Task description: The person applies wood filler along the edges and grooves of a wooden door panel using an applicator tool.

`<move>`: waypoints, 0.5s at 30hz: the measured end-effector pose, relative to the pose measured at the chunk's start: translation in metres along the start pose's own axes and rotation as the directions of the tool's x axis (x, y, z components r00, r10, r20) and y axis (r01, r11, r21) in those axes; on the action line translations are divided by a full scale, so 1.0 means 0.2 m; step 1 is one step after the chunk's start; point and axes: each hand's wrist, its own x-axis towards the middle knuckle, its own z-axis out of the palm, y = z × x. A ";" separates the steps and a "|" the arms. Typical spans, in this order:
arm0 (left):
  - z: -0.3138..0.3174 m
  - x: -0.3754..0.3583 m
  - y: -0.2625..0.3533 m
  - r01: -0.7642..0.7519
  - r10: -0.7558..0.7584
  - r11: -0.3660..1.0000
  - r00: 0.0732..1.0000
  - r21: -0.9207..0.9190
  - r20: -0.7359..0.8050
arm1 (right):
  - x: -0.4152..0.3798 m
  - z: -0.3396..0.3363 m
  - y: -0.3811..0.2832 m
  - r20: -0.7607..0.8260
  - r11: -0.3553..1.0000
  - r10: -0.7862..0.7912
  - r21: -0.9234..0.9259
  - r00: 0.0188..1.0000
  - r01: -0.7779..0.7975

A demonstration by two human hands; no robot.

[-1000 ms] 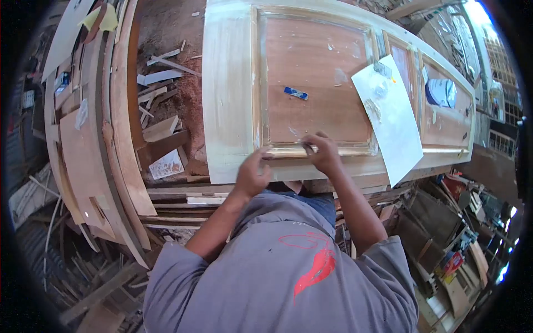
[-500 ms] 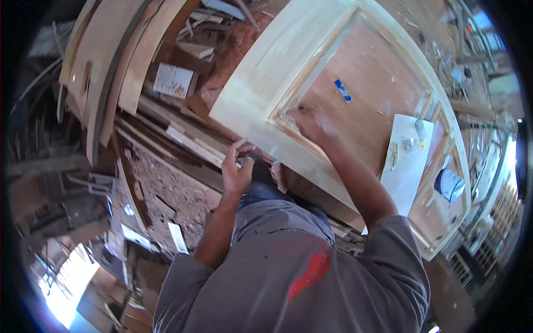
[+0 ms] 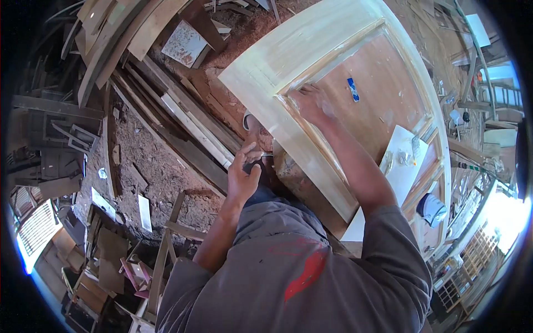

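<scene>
A pale wooden panel door (image 3: 261, 64) with a reddish-brown recessed panel (image 3: 372, 72) lies in front of me. My right hand (image 3: 313, 104) is at the near left corner of the recess, against the inner moulding. Its fingers are bent and slightly blurred, and whatever is under them is hidden. My left hand (image 3: 243, 172) hovers left of the door's edge, palm partly turned up. The fingers are loosely curled and apart, with no object visible in them. A small blue-and-white packet (image 3: 353, 90) rests on the panel, to the right of my right hand.
On the door's right part lie a white board (image 3: 397, 166) with small clear plastic bags (image 3: 405, 157) on it, and a white-and-blue tub (image 3: 432, 210). Long timber planks (image 3: 189, 133) run along the ground to my left. Curved boards (image 3: 119, 41) are stacked at upper left.
The view has shifted, showing more ground on the left. My right hand stays around the same recess corner, having moved slightly along the moulding. The left hand has opened a little more.
</scene>
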 end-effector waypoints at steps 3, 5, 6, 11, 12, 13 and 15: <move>0.00 -0.02 0.00 -0.021 0.021 1.000 1.000 0.001 0.014 | 0.00 -0.01 0.02 0.008 0.998 -0.019 0.065 1.000 0.018; 0.01 -0.03 0.00 -0.037 0.036 0.999 0.999 0.020 0.027 | -0.03 -0.03 0.03 0.029 0.997 -0.002 0.078 1.000 0.000; 0.00 -0.04 -0.01 -0.043 0.042 0.998 0.999 0.035 0.032 | -0.05 -0.02 0.04 0.050 0.998 0.017 0.066 0.999 -0.021; 0.01 -0.03 -0.01 -0.030 0.029 0.999 0.999 0.037 0.038 | -0.24 0.07 0.17 0.073 0.991 -0.017 0.135 0.997 0.007; 0.01 -0.03 -0.02 -0.029 0.028 0.999 0.999 0.038 0.038 | -0.29 -0.03 0.14 0.166 0.994 0.018 0.100 0.986 -0.035; 0.01 -0.03 -0.02 -0.028 0.026 0.999 0.999 0.038 0.039 | -0.36 -0.09 0.11 0.256 0.995 0.056 0.062 0.965 -0.075; 0.02 -0.02 -0.01 -0.037 0.035 0.999 0.998 0.033 0.047 | -0.54 -0.06 0.15 0.233 0.995 0.044 0.081 0.971 -0.064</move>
